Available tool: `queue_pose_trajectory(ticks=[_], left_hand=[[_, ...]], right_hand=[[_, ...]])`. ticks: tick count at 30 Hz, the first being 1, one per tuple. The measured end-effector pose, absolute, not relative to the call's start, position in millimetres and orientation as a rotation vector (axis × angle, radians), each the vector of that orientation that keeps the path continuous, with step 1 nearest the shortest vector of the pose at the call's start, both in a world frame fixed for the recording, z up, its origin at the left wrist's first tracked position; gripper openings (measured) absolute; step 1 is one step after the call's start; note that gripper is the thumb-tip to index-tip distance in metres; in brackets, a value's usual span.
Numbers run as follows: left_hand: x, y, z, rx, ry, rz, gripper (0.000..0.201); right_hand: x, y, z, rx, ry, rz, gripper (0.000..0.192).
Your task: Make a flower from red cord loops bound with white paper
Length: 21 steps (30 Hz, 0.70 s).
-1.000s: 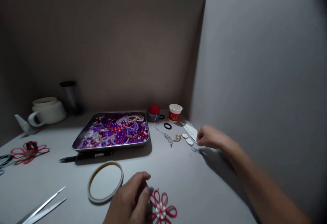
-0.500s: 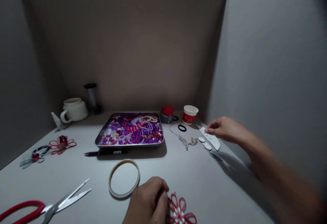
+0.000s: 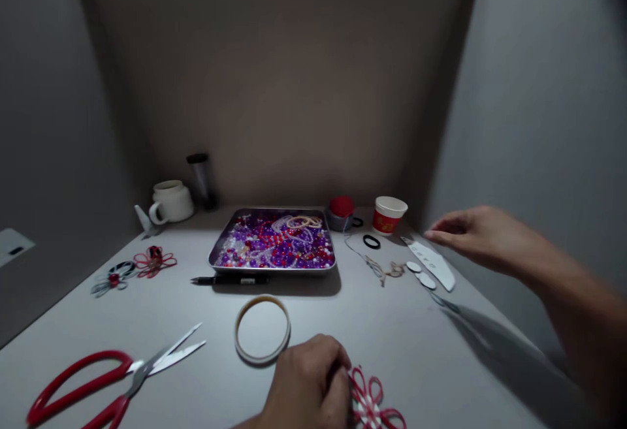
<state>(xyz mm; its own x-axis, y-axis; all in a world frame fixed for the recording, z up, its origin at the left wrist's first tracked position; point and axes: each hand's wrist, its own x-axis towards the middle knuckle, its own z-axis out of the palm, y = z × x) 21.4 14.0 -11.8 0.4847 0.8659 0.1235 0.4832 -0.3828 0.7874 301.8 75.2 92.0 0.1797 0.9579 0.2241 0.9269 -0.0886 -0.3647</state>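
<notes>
Red flower [image 3: 373, 407] of looped strips lies at the near edge of the surface [image 3: 372, 331], well in front of the tray [image 3: 274, 266] and a little to its right, with the left hand [image 3: 311, 386] resting on its left side, fingers curled down onto it in a closed grip. The right hand [image 3: 482, 233] hovers to the right of the tray, fingers spread apart and holding nothing, just above a white strip [image 3: 434, 263] whose small marks are too blurred to read. The surface is pale grey and matte, boxed in by plain grey walls at the back and both sides, dimly lit. The tray is metal and full of purple, red and clear beads. Right of it stand a red pincushion [image 3: 341, 210] and a paper cup [image 3: 388, 215] with a red band, its print unreadable; nearer lie a black ring [image 3: 371, 241], a tangle of thread [image 3: 385, 269] and two white discs [image 3: 420, 273]. A pen [image 3: 230, 280] lies just in front of the tray, a tape ring [image 3: 262, 329] further forward beside the left hand. Left of the tray are a white mug [image 3: 170, 201], a dark cylinder [image 3: 200, 177], two more looped flowers [image 3: 134, 269], and red-handled scissors [image 3: 108, 383] near the front.
</notes>
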Motion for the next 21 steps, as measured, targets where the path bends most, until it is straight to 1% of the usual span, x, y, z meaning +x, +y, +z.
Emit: queue_pose_trajectory(ticks=[3, 6, 9, 11, 13, 15, 17, 18, 21], left_hand=[[21, 14, -12, 2.039, 1.125, 0.674, 0.020], [20, 14, -13, 2.030, 1.125, 0.680, 0.022], [21, 13, -16, 2.057, 1.085, 0.715, 0.022], [22, 13, -17, 2.110, 1.059, 0.733, 0.022], [22, 14, -19, 2.200, 1.074, 0.722, 0.020], [21, 15, -24, 2.343, 1.080, 0.712, 0.017], [21, 15, -35, 2.527, 0.995, 0.747, 0.016], [21, 14, -42, 2.630, 0.884, 0.780, 0.019], [22, 10, -67, 2.744, 0.671, 0.838, 0.034]], right_hand=[[267, 84, 101, -2.000, -1.916, 0.154, 0.021], [225, 99, 111, -1.709, -2.323, 0.077, 0.024], [182, 114, 113, -1.530, -2.511, 0.123, 0.017], [153, 118, 107, -1.402, -2.639, 0.169, 0.013], [126, 115, 96, -1.273, -2.752, 0.224, 0.014], [105, 107, 83, -1.222, -2.804, 0.248, 0.016], [93, 95, 69, -1.200, -2.853, 0.265, 0.012], [91, 90, 63, -1.175, -2.880, 0.272, 0.010], [96, 80, 49, -0.989, -2.981, 0.335, 0.018]])
